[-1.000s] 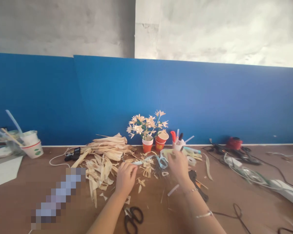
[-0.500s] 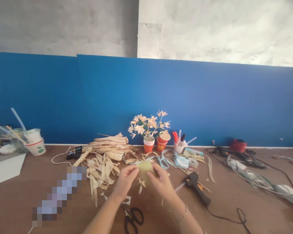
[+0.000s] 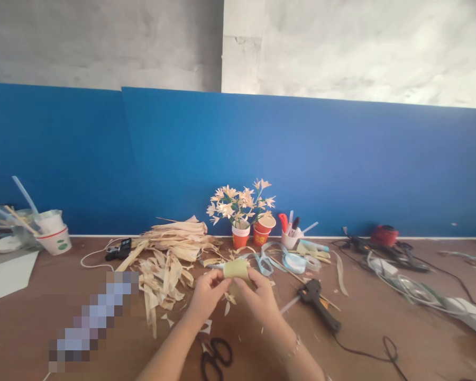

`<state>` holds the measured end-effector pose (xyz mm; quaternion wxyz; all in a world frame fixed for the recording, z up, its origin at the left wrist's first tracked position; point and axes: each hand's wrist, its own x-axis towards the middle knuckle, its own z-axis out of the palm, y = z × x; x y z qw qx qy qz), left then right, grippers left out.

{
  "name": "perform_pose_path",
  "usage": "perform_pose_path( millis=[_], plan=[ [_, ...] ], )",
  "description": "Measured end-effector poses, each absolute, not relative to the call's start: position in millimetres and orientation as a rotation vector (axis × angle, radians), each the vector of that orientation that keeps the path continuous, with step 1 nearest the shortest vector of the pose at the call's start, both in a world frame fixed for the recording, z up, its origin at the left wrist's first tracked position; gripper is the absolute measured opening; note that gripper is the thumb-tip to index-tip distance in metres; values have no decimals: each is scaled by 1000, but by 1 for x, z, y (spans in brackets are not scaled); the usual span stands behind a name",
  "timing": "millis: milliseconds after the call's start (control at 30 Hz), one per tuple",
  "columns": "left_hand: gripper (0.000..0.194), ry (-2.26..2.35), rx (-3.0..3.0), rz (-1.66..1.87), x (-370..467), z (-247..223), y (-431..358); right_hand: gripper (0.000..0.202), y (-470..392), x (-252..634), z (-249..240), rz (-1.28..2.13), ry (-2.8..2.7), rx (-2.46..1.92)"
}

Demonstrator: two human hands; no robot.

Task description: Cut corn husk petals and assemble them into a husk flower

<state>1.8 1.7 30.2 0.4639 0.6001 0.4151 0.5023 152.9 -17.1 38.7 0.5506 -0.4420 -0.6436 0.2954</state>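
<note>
My left hand (image 3: 208, 293) and right hand (image 3: 258, 295) each pinch one side of the yellow-green strip (image 3: 236, 268) between thumb and fingers; it sits between them above the table (image 3: 365, 296), curved, probably because both pinches bend it; beyond, a red paper cup (image 3: 240, 241) props the pale flowers (image 3: 238, 201) upright; the glue gun (image 3: 321, 312) lies to my right and the scissors (image 3: 214, 357) close by, seemingly for easy reach.

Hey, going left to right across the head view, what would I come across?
Red-rimmed white cup, shredded pale husks, left hand, yellow-green piece held between both hands, right hand, black glue gun, red object by the blue panel, long white block.
</note>
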Motion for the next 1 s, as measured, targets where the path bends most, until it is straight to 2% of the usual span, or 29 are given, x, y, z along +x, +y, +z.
perform_pose_path(
  millis=[267, 633, 833, 1000],
  plan=[
    [29, 1005, 1557, 1259, 1, 36, 1, 19, -14, 156, 32, 625, -1551, -1029],
    [23, 1219, 1795, 1343, 4, 33, 0, 20, -18, 153, 36, 498, -1641, -1044],
    [23, 1352, 1534, 1425, -1, 30, 7, 20, -21, 154, 38, 356, -1626, -1009],
    [26, 1414, 1038, 1637, -35, 23, 29, 32, -5, 192, 35, 317, -1110, -1203]
  ],
)
